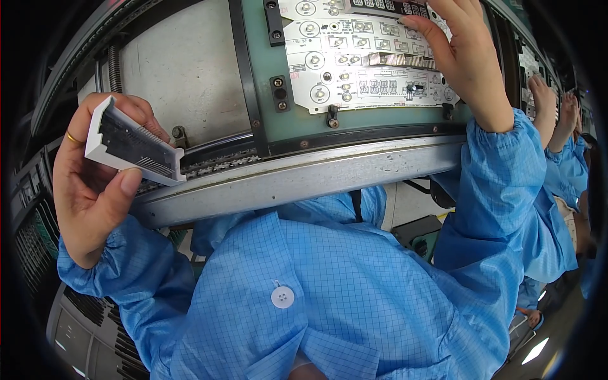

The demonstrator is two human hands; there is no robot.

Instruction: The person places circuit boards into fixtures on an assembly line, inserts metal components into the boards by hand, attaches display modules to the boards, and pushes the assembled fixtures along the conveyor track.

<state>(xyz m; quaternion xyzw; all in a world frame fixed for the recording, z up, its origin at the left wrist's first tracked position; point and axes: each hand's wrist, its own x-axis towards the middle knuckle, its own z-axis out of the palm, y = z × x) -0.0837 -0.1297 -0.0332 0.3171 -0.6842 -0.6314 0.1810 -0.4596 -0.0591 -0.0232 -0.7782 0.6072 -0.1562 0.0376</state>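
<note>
Left hand [85, 183]: gripped a white-rimmed module [136, 142] between its fingers.
Right hand [467, 60]: thumb beside a black display [380, 7]; grip could not be told.
Circuit board [303, 48]: lay beneath the right fingers.

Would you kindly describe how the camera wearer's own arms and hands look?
The left sleeve and right sleeve are blue cloth with a fine, dark grid pattern, gathered at the cuffs. The left hand and right hand are ungloved; a gold-coloured ring circles one left finger.
</note>
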